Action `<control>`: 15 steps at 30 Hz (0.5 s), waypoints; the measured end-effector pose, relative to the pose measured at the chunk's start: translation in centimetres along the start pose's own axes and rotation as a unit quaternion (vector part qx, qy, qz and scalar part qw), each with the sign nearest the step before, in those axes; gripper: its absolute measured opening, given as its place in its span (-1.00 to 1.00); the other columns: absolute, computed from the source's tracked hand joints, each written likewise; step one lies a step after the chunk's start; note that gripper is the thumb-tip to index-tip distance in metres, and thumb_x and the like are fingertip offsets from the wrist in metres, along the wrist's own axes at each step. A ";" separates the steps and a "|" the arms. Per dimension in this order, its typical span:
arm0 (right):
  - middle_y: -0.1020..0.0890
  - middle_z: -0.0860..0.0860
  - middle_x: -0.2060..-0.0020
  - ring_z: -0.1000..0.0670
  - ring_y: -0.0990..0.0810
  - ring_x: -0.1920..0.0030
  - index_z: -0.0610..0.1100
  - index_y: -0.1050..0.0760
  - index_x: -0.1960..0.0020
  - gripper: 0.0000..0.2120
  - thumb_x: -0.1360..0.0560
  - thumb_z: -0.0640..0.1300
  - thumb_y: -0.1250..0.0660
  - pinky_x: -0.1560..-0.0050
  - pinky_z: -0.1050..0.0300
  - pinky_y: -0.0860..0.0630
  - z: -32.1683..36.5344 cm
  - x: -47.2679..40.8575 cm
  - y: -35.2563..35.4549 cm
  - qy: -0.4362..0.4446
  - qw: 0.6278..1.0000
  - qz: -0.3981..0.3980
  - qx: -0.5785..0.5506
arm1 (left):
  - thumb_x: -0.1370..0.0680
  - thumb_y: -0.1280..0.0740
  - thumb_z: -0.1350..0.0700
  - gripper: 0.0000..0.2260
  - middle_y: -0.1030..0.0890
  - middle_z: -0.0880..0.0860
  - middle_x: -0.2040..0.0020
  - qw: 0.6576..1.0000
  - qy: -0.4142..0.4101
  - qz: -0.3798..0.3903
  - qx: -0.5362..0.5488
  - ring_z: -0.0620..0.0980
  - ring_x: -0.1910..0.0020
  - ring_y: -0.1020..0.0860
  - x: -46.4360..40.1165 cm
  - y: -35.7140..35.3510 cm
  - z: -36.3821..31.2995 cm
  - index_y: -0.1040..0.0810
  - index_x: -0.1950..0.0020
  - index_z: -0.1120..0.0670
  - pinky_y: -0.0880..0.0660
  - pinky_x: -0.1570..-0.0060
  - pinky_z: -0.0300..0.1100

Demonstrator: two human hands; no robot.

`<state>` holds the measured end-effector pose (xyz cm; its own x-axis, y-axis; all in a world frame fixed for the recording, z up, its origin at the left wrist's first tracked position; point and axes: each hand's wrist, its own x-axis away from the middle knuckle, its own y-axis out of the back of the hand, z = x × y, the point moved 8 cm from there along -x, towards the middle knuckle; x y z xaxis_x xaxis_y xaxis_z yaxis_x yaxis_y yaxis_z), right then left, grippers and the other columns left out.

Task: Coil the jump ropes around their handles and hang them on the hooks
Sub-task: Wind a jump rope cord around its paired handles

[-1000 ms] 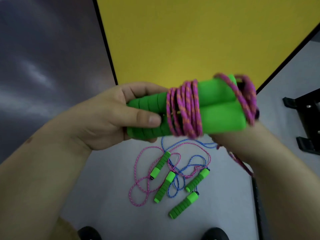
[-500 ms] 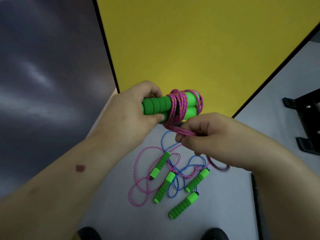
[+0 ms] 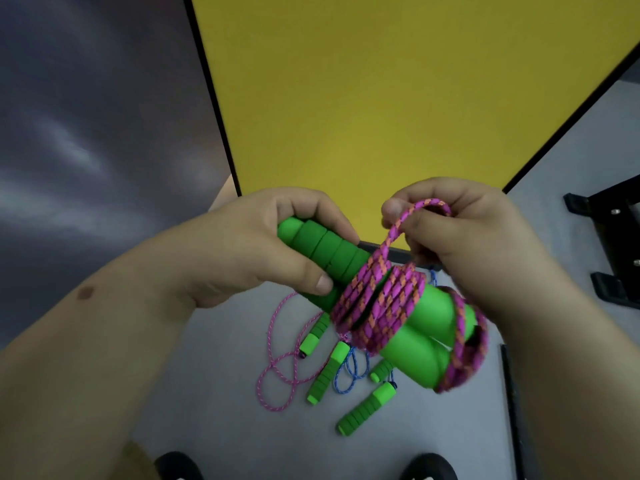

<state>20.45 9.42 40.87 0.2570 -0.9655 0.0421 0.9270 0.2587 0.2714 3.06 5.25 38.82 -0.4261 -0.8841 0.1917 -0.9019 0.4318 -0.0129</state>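
Fingers point(image 3: 408, 216) of the right hand point(image 3: 460, 237) pinch the pink rope point(image 3: 377, 299) at frame centre; slack could unravel coils off the green handles point(image 3: 346, 261) gripped by the left hand point(image 3: 263, 251)

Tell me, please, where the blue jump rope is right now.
In the head view the blue jump rope lies on the floor below the hands, tangled with a pink rope, partly hidden behind the held green handles.

A yellow panel point(image 3: 363, 98) with a black edge is filling the upper middle. A dim grey wall point(image 3: 86, 116) is taking up the left side. A pale grey floor point(image 3: 225, 393) is spreading below. A black metal frame point(image 3: 613, 244) is sitting at the right edge. The light is looking dull.
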 end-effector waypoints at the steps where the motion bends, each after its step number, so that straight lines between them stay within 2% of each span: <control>1: -0.68 -0.01 0.37 0.09 -0.53 0.48 -0.07 -0.70 0.22 -0.87 -0.49 -0.22 -0.49 0.44 0.24 -0.46 -1.1 -0.3 -0.2 -0.045 0.999 0.012 -0.024 | -0.24 -0.49 0.45 -0.59 -0.71 0.15 0.12 0.998 -0.004 0.030 0.053 0.03 0.17 -0.69 0.1 -0.3 -0.1 -0.73 0.08 0.01 -0.68 0.16 -0.08; 4: -0.71 -0.21 0.31 0.10 -0.57 0.52 -0.16 -0.62 0.25 -0.84 -0.38 -0.39 -0.49 0.47 0.27 -0.54 -3.5 -0.6 -1.9 -0.157 0.982 0.064 -0.081 | -0.23 -0.49 0.41 -0.60 -0.70 0.12 0.11 0.978 -0.031 0.063 0.196 0.06 0.19 -0.71 0.2 -0.4 -0.5 -0.70 0.01 0.07 -0.69 0.18 -0.06; 6: -0.62 -0.36 0.30 0.07 -0.50 0.56 -0.12 -0.59 0.31 -0.70 -0.49 -0.44 -0.38 0.53 0.27 -0.49 -4.2 -0.1 -2.8 -0.171 0.979 0.062 -0.092 | -0.22 -0.59 0.37 -0.55 -0.70 0.12 0.07 0.961 -0.046 0.072 0.262 0.09 0.17 -0.72 0.1 -0.8 -0.5 -0.67 -0.05 0.08 -0.68 0.14 0.03; 7: -0.55 -0.37 0.36 0.05 -0.45 0.55 -0.10 -0.56 0.37 -0.63 -0.52 -0.44 -0.34 0.55 0.27 -0.45 -4.5 0.3 -3.0 -0.178 0.979 0.048 -0.091 | -0.25 -0.61 0.32 -0.56 -0.70 0.12 0.05 0.951 -0.054 0.078 0.294 0.10 0.16 -0.72 0.0 -1.3 -0.5 -0.65 -0.09 0.08 -0.67 0.13 0.06; 9: -0.49 -0.12 0.46 0.02 -0.39 0.49 -0.07 -0.51 0.40 -0.63 -0.52 -0.36 -0.34 0.55 0.23 -0.41 -4.6 0.9 -3.7 -0.174 0.982 0.043 -0.053 | -0.35 -0.56 0.30 -0.58 -0.68 0.13 0.03 0.929 -0.057 0.061 0.362 0.10 0.16 -0.70 -0.5 -2.1 -0.5 -0.59 -0.17 0.09 -0.64 0.14 0.02; 11: -0.47 -0.01 0.49 0.01 -0.40 0.48 -0.05 -0.51 0.26 -0.76 -0.53 -0.28 -0.30 0.49 0.17 -0.41 -3.8 0.7 -4.1 -0.137 0.989 0.048 -0.010 | -0.43 -0.44 0.30 -0.57 -0.67 0.14 0.01 0.908 -0.032 -0.021 0.417 0.07 0.15 -0.66 -1.3 -2.0 0.1 -0.51 -0.28 0.10 -0.61 0.17 -0.07; 13: -0.48 0.00 0.48 0.02 -0.43 0.51 -0.11 -0.45 0.11 -0.87 -0.55 -0.30 -0.32 0.48 0.14 -0.44 -3.2 0.3 -3.7 -0.135 0.990 0.020 -0.026 | -0.49 -0.35 0.29 -0.53 -0.67 0.15 -0.05 0.894 0.001 -0.124 0.431 0.06 0.11 -0.63 -1.7 -1.2 1.3 -0.47 -0.41 0.13 -0.58 0.19 -0.10; 15: -0.49 0.00 0.44 0.04 -0.45 0.52 -0.10 -0.39 0.10 -0.77 -0.52 -0.33 -0.41 0.49 0.16 -0.45 -3.2 0.4 -3.7 -0.153 0.984 0.009 -0.091 | -0.56 -0.33 0.28 -0.53 -0.67 0.15 -0.07 0.891 0.020 -0.198 0.408 0.04 0.14 -0.63 -1.8 -0.4 2.5 -0.43 -0.48 0.17 -0.55 0.18 -0.12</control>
<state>17.96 8.21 36.76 0.2051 -0.9176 0.3406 0.9639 0.2498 0.0925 4.02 6.19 36.02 -0.0742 -0.9243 0.3744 -0.7398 -0.2007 -0.6422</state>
